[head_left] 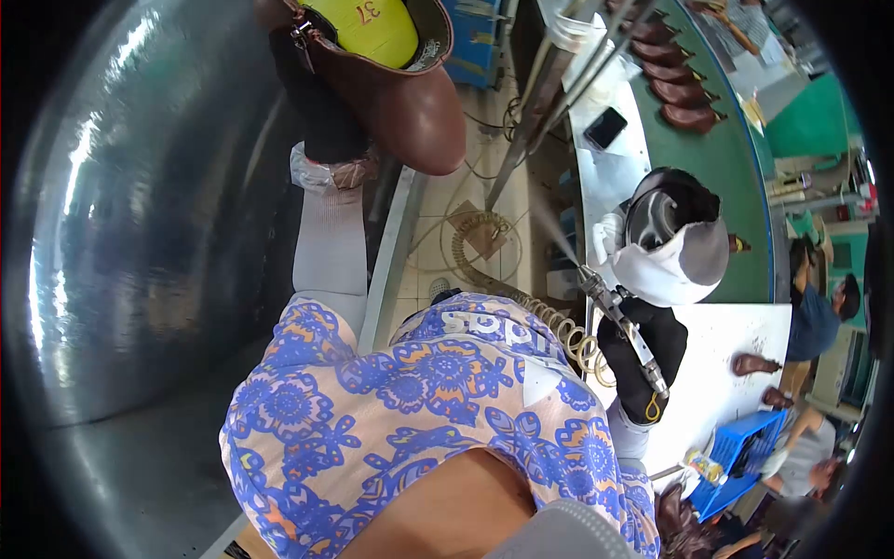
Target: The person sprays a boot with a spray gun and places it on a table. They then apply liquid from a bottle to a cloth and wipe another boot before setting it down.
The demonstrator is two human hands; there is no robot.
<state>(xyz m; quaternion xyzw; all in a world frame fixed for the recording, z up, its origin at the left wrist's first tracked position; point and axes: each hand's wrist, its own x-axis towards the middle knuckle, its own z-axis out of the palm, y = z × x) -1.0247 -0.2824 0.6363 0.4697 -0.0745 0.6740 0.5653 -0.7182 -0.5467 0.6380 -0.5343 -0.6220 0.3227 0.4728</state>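
Note:
My left hand [326, 107], in a black glove, holds up a brown leather boot [416, 116] at the upper left; its fingers are mostly hidden behind the boot. Inside the boot is a yellow-green shoe last [372, 33] marked 37, and a small buckle [301, 34] shows at its side. On the right, my right hand [643, 359], also black-gloved, is closed round a metal spray gun [622, 317]. A fine mist streams from the nozzle toward the upper left. Right beside the gun sits a white cup [675, 270] with a dark streaked inside. A coiled hose [559, 321] runs near my right hand.
A large shiny metal drum-like surface [168, 279] fills the left. Several brown shoe pieces [684, 91] line a green conveyor belt [684, 149]. A phone [605, 128] lies on the ledge. Another blue crate [736, 456] and people [819, 307] are at the right.

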